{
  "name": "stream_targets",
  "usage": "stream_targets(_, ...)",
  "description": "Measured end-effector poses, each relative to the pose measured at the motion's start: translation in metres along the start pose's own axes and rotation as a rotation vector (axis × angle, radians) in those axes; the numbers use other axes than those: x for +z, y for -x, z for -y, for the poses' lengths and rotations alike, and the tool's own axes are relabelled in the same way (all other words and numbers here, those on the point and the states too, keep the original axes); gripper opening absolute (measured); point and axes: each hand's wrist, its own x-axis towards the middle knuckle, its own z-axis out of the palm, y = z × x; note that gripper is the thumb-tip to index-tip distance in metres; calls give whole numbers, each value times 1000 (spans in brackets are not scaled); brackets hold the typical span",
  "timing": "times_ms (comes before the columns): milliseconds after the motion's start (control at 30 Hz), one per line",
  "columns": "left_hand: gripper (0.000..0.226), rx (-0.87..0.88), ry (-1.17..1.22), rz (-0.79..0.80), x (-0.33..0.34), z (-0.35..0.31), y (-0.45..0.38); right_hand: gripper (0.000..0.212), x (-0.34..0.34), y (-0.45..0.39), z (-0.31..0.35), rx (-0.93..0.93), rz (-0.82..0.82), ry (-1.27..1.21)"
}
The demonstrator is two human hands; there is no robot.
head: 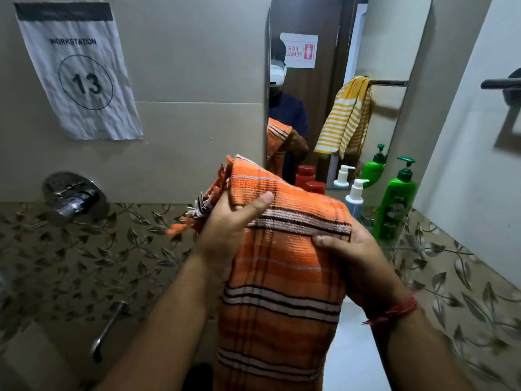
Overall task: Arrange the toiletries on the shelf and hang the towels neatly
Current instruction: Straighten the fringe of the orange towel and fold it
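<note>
Orange towel [282, 263] with white-and-brown stripes; yellow-and-white striped towel [345, 119]; green bottle [396, 204].

A: Illumination? 
B: Dim, warm indoor light; the white wall [462, 153] at right is brightest, while the lower left corner falls into shadow.

A: Image quality? 
B: Soft throughout. Wide-angle distortion bends the mirror [352, 38] edges; glare glints on the chrome valve [74, 197]; the towel fringe [194, 213] blurs.
</note>
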Motion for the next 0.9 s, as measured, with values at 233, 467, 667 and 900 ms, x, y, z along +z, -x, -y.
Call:
stream_targets(233, 44, -172, 61, 198, -24, 33, 21, 48, -1, -12, -2, 103, -212, -102)
stream_targets(467, 59, -20, -44, -326, -3, 46, 0, 44, -15, 11, -9, 293, -9, -133)
stream_targets(667, 77, 4, -271, -115, -16, 41, -5, 36, -7, 7, -15, 290, -224, -21)
stream_targets(900, 114, -134, -417, 8, -38, 32, -12, 27, -8, -15, -12, 240, -424, 4)
